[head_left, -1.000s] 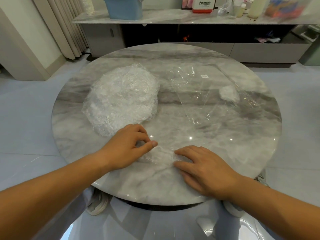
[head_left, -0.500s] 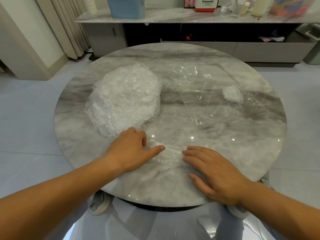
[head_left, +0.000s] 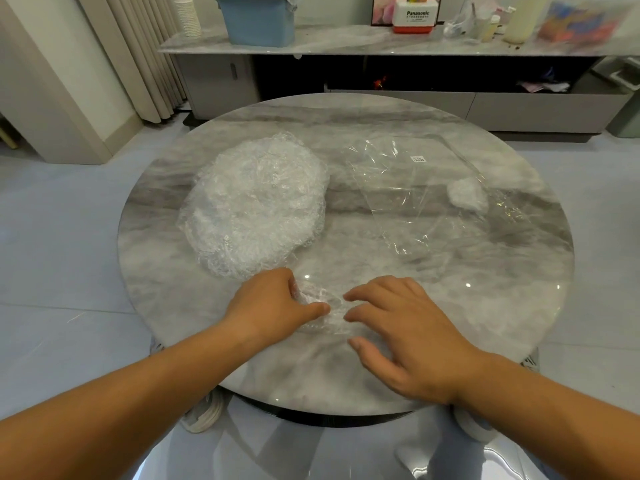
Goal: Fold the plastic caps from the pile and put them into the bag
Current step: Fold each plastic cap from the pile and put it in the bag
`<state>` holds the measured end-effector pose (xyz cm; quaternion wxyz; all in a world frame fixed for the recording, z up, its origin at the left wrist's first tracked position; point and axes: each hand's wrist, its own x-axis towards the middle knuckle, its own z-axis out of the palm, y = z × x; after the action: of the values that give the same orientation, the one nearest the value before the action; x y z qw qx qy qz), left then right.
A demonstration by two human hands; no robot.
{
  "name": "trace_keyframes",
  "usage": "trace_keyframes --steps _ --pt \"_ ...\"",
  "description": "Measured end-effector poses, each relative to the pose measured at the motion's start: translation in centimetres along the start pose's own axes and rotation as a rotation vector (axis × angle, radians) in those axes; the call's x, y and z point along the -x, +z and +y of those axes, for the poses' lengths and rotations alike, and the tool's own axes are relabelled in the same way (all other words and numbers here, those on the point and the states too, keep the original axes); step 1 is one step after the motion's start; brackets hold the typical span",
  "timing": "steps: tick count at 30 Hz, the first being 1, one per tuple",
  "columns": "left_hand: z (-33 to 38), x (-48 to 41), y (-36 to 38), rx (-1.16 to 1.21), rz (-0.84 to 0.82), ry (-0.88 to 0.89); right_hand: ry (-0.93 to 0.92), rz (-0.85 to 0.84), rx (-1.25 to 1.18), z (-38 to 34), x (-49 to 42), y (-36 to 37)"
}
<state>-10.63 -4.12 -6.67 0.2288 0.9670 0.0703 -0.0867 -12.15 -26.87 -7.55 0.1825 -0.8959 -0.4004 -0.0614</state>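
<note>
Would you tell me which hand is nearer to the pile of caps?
Left. The left hand, gripping a cap, sits at the pile's near edge; the right hand is farther off, to the right.

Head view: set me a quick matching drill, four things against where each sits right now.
Things:
1 heaped pile of crinkled clear plastic caps
2 flat clear plastic bag
3 single crumpled clear plastic cap
4 blue plastic bin

Places:
A between left hand and right hand
B back shelf
C left half of round marble table
D right half of that table

Pairs: 1-C, 2-D, 3-A, 4-B
</note>
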Motion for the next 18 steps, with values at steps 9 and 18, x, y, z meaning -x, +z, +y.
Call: trace_keyframes --steps 9,18 --pt "-1.2 -0.2 -0.7 0.310 -0.051 -0.022 0.049 -0.247 -0.071 -0.1 -0.5 1.5" --pt "0.2 0.4 -1.0 0.959 -0.295 -0.204 0.028 -0.243 -0.080 -0.1 -0.5 1.5"
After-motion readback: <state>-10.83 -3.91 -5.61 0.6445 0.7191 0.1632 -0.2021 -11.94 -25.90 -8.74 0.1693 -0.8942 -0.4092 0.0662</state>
